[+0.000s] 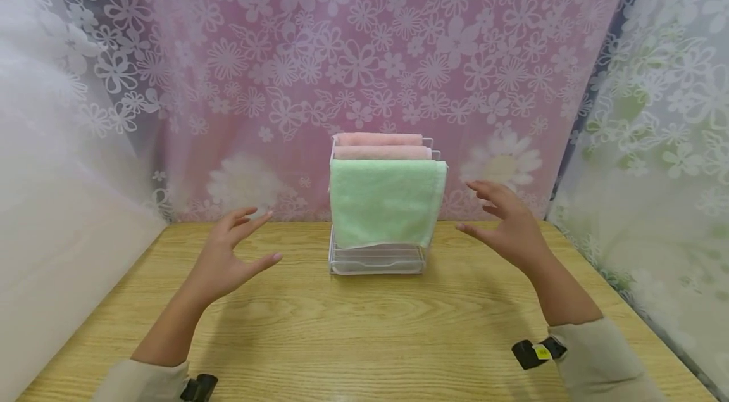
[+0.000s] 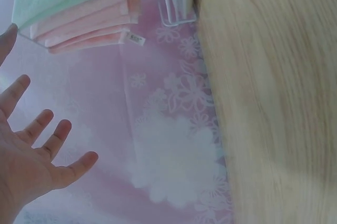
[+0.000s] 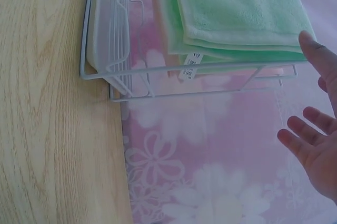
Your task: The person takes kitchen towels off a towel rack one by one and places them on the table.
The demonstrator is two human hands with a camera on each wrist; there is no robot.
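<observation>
A white wire rack (image 1: 377, 266) stands upright near the back of the table. Over its front bar hangs a folded green towel (image 1: 387, 202), and behind that two pink towels (image 1: 381, 152) hang on the rear bars. To the left of the rack my left hand (image 1: 228, 256) is held in the air, fingers spread and nothing in it. My right hand (image 1: 507, 225) is raised on the other side, thumb and fingers apart, also holding nothing. In the right wrist view a small white label (image 3: 190, 67) sticks out from the towels' edge.
The rack stands on a light wood table (image 1: 364, 339). Behind it hangs a pink flowered curtain (image 1: 364, 41), with pale curtains at the left (image 1: 68, 136) and right (image 1: 666, 136). Black wrist straps show at both sleeves.
</observation>
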